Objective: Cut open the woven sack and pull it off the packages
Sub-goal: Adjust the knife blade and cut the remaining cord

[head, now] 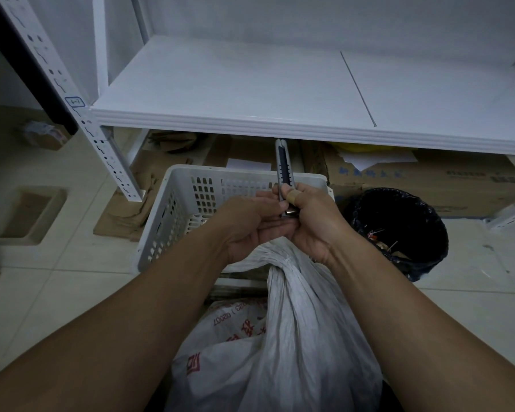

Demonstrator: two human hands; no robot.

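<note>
A white woven sack [292, 337] with red print stands below my arms, its neck bunched and tied just under my hands. My right hand [309, 221] grips a grey utility knife [283, 165] by its lower end, the body pointing up and away from me; the thumb, with a plaster on it, rests on the handle. My left hand [250, 227] touches the knife's bottom end, fingers curled around it. No blade is visible. The packages are hidden inside the sack.
A white perforated plastic basket [176, 209] sits right behind the sack. A black-lined bin [399, 230] stands to the right. A white shelf board [250, 93] hangs above, with cardboard boxes [428, 176] under it. A slotted shelf post [101, 138] rises at the left.
</note>
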